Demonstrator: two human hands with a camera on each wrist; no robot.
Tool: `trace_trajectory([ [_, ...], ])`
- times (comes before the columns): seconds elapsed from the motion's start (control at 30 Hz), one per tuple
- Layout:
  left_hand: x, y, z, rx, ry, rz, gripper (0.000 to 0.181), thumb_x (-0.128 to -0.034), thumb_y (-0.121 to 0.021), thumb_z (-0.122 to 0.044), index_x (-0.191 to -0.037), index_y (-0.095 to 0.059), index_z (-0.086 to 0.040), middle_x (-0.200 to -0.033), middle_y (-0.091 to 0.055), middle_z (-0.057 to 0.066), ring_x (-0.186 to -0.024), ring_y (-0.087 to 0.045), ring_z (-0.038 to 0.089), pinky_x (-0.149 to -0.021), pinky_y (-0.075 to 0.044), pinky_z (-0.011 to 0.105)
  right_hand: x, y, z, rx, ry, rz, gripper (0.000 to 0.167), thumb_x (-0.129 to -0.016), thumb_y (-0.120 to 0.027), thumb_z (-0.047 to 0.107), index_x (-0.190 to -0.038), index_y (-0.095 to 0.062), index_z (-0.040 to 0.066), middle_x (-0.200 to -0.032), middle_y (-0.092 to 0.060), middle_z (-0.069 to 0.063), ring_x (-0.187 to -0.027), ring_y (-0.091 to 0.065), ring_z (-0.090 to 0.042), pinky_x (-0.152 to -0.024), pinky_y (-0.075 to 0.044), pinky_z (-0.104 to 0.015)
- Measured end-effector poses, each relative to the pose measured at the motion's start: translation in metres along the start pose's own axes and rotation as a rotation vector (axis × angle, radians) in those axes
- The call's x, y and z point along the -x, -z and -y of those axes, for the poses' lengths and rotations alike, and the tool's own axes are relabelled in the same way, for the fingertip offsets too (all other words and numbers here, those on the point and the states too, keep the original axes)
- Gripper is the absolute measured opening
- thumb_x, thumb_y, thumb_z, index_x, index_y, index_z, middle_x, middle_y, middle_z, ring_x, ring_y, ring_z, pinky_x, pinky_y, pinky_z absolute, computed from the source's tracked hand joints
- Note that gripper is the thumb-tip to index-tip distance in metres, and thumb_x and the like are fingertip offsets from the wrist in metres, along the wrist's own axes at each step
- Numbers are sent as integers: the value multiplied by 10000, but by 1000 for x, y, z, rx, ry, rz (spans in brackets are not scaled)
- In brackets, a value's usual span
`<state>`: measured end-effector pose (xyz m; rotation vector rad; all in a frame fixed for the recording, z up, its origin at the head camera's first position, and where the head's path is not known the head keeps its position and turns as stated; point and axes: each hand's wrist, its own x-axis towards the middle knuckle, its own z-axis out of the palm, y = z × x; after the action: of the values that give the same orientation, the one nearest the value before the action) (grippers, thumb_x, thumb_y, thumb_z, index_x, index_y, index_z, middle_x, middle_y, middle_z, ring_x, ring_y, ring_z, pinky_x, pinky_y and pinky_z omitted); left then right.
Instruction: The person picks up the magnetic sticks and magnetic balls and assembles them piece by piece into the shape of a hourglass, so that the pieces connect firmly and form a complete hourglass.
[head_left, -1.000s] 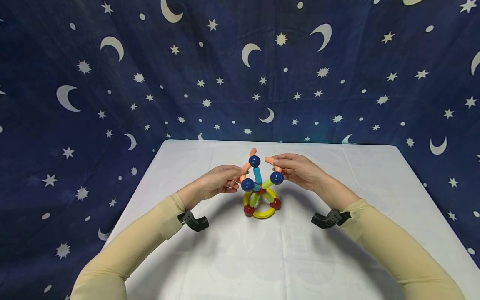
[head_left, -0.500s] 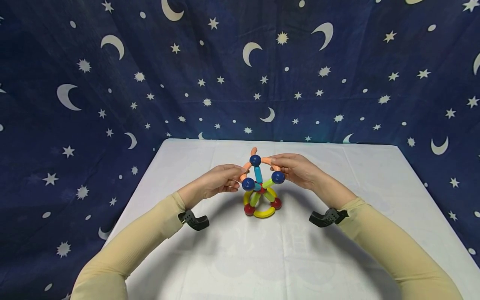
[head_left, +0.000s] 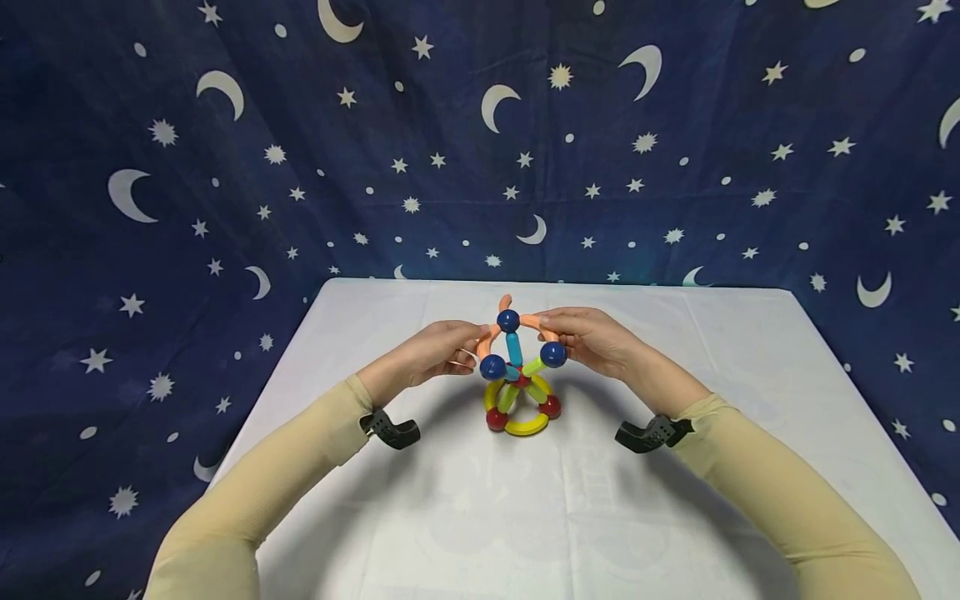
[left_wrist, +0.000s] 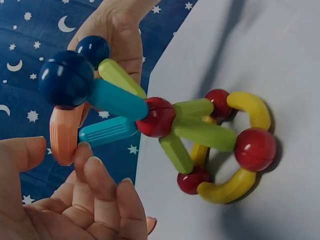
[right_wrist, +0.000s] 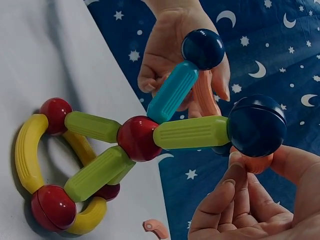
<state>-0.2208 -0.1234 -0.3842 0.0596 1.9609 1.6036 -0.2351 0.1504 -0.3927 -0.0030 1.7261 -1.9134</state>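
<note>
A magnetic ball-and-rod model stands on the table, with a red hub ball [right_wrist: 139, 138] raised on lime rods [right_wrist: 97, 172] over a ring of yellow curved rods [head_left: 527, 427] and red balls [head_left: 551, 407]. Blue balls [head_left: 554, 354] top its upper rods. My left hand [head_left: 442, 350] is at the left peach curved rod [left_wrist: 65, 135]; the thumb looks slightly apart from it, fingertips close on the other side. My right hand [head_left: 600, 340] pinches another peach curved rod [head_left: 531, 321] that bridges the right and back blue balls.
Another peach curved rod [head_left: 506, 302] lies behind the back blue ball. A white cloth covers the table [head_left: 480, 517]. A dark blue curtain [head_left: 450, 125] with moons and stars hangs behind. Black wrist devices [head_left: 390, 429] sit on both forearms.
My right hand has brought its peach rod's free end left against the back blue ball. The left hand has shifted slightly up and loosened from its rod, which leans nearer that ball.
</note>
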Motion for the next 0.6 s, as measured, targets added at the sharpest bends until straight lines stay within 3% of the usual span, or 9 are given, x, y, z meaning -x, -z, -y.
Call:
trace_trajectory([
  [0.17,-10,2,-11,-68,27,-15,493,-1023,-602,-423,-1337,-608,-43,-1004,-662,71,-796,-623,165,-913,-553,408,0,1,0,-1,11,14,509,-991,-701,277,-1369,-567,-37,-1049,-667,-68,-930,-576,-184,-831,-533,-252],
  [0.37,-24,5,-27,-193,39,31,593,-969,-596,-604,-1297,-666,-115,-1090,-659,87,-917,-653,217,-885,-559,385,1,1,-1,-5,3,7,485,-1004,-681,270,-1363,-567,-34,-1040,-658,-74,-926,-571,-194,-832,-527,-275],
  [0.6,-30,3,-37,-256,27,70,479,-1000,-610,-489,-1271,-688,-101,-1150,-698,162,-917,-672,220,-899,-554,402,2,1,-1,31,13,10,496,-1022,-649,322,-1373,-574,-20,-980,-672,-47,-881,-571,-188,-804,-505,-299],
])
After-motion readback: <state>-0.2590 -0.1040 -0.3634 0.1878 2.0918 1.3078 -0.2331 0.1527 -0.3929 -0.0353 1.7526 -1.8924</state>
